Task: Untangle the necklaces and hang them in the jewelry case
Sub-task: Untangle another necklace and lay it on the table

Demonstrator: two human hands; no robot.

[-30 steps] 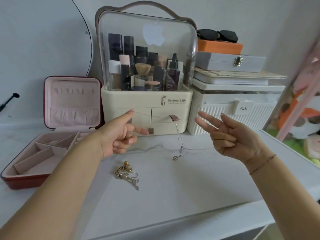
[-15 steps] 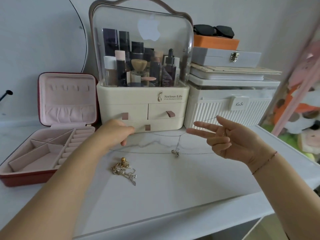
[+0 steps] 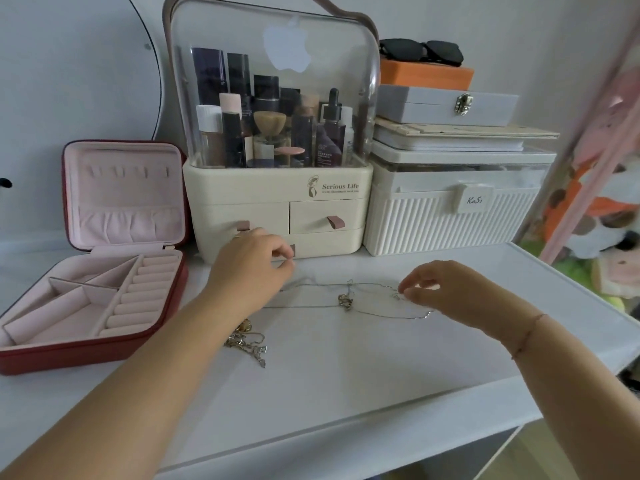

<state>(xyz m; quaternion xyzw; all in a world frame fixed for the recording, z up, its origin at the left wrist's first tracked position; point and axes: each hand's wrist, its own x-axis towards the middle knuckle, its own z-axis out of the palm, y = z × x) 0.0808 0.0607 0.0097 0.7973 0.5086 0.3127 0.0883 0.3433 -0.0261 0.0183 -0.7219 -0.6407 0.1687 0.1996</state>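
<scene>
**A thin chain that can tighten again or catch on the way**

The silver necklace [image 3: 346, 301] lies stretched on the table [image 3: 346, 382] between my two hands. It has a small lump in its middle, and I cannot tell whether this is a knot or a pendant. My right hand [image 3: 450, 289] pinches the chain at its right end, thumb against forefinger. My left hand [image 3: 249, 268] has curled fingers, with thumb and forefinger close together above the other end. The chain is too thin there for me to say if it is held.

I judge the first risk to be a pull from one side only, which would tighten the middle instead of opening it. If the left hand holds nothing, a lift would drag the chain toward the gold tangle [image 3: 247, 342] lying near my left forearm, and the two may catch.

The jewelry case [image 3: 97, 356] stands open at the far left, well apart. On that long carry the chain may swing and snag on the cosmetics organizer [image 3: 277, 192].
</scene>
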